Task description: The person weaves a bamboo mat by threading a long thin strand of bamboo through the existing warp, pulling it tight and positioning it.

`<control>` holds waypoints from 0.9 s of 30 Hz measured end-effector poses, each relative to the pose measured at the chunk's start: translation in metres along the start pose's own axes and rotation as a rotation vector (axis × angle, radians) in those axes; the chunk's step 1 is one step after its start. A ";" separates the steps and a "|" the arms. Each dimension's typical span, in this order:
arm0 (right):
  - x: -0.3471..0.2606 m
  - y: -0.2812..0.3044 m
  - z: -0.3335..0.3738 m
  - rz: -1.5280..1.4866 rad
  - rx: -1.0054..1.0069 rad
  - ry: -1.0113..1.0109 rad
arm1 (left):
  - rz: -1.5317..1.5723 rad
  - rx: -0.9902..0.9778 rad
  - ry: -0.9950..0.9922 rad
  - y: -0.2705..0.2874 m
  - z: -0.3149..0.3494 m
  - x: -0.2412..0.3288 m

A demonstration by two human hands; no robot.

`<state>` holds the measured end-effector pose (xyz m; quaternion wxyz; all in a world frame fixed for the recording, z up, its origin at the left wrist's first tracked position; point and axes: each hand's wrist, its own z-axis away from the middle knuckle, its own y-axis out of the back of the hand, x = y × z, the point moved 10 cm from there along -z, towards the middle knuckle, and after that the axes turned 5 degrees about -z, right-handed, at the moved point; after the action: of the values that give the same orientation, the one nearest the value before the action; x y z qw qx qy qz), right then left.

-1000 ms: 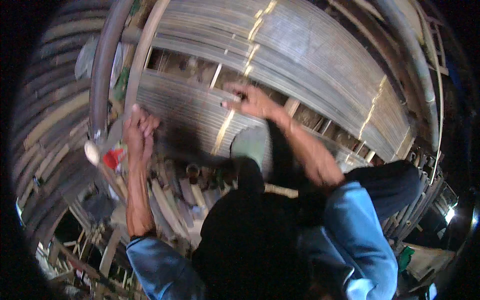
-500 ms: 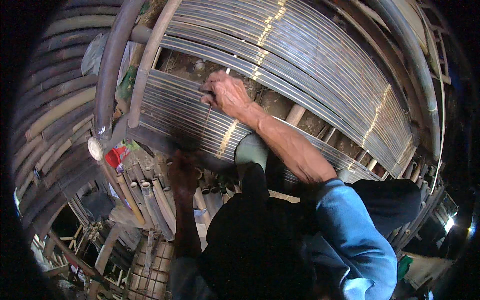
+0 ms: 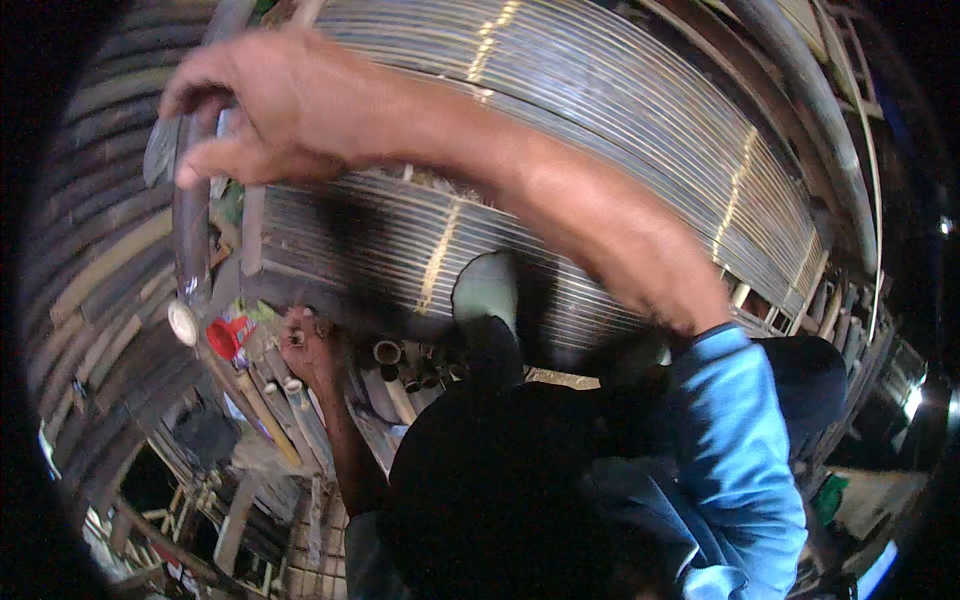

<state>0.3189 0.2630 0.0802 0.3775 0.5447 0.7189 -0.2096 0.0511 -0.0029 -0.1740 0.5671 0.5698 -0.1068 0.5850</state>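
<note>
My right hand (image 3: 270, 110) is raised over the far left corner of the slatted bamboo panel (image 3: 620, 110). It is blurred; its fingers curve, with a gap between them and the thumb and nothing visible in it. My left hand (image 3: 308, 345) is low at the panel's near left, beside a red plastic cup-like container (image 3: 230, 338). Its fingers are curled, and what they hold, if anything, cannot be made out. The dark slats are crossed by pale bands. My foot in a grey-green covering (image 3: 486, 288) rests on the nearer slats (image 3: 370, 235).
A thick bamboo pole (image 3: 192, 220) stands at the left, its pale cut end (image 3: 184, 323) toward me. Cut bamboo tubes (image 3: 388, 352) cluster below the panel. Another long pole (image 3: 815, 110) borders the right. A bamboo slat wall (image 3: 100, 260) curves along the left.
My right hand has swung up and left, away from the gap between the slat sections. My left hand has shifted left toward the red container. The thin line below my right hand no longer shows.
</note>
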 end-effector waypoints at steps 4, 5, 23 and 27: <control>-0.027 0.090 -0.012 0.573 -0.308 0.048 | -0.762 0.312 -0.817 -0.047 0.017 0.143; -0.027 0.117 0.013 0.715 -0.515 -0.080 | -0.711 0.261 -0.866 -0.069 0.019 0.157; -0.057 0.255 0.469 0.713 -0.272 -1.094 | -0.438 -0.507 -1.021 -0.300 0.162 0.181; -0.060 0.249 0.498 0.728 -0.110 -1.083 | -0.539 -0.795 -1.074 -0.358 0.241 0.169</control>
<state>0.7172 -0.0499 -0.1580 0.7603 0.5507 0.2064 -0.2759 0.5131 0.0220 -0.1488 0.7253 0.5360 -0.4315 -0.0193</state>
